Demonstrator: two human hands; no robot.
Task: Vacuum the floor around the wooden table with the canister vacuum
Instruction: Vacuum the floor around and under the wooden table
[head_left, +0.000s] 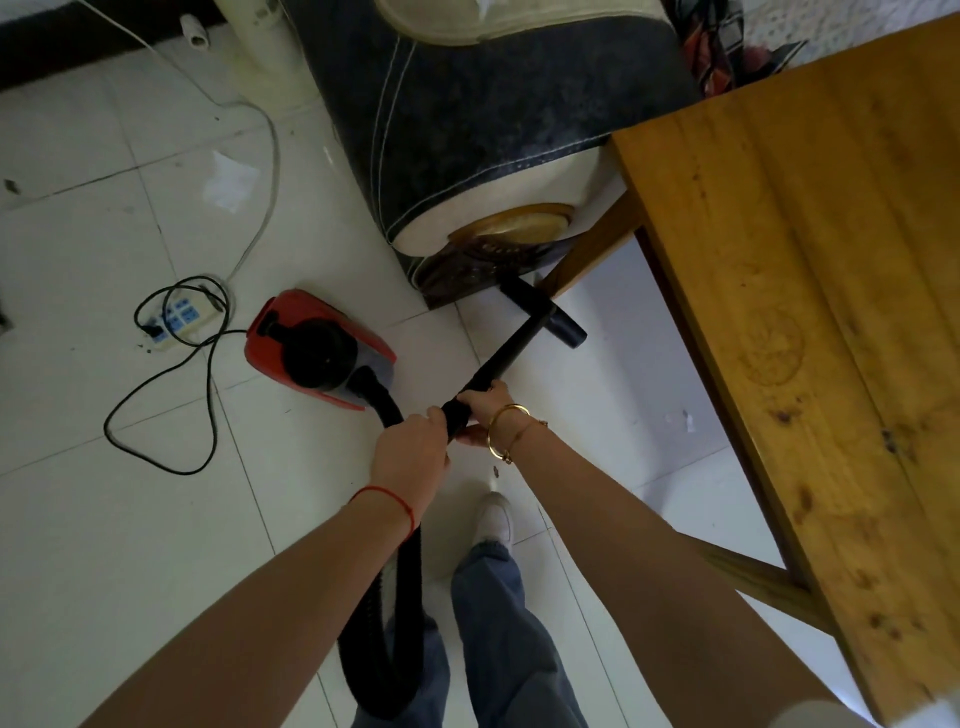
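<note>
The red canister vacuum sits on the white tile floor, left of centre. Its black hose loops down past my legs and back up to my hands. My left hand grips the hose end of the black wand. My right hand holds the wand just ahead of it. The black floor nozzle lies on the tiles at the foot of the sofa, beside the wooden table's near leg. The table fills the right side.
A dark and cream sofa arm stands ahead. A power strip and looping black cord lie left of the vacuum. Paper scraps lie on the floor. A table crossbar runs low on my right.
</note>
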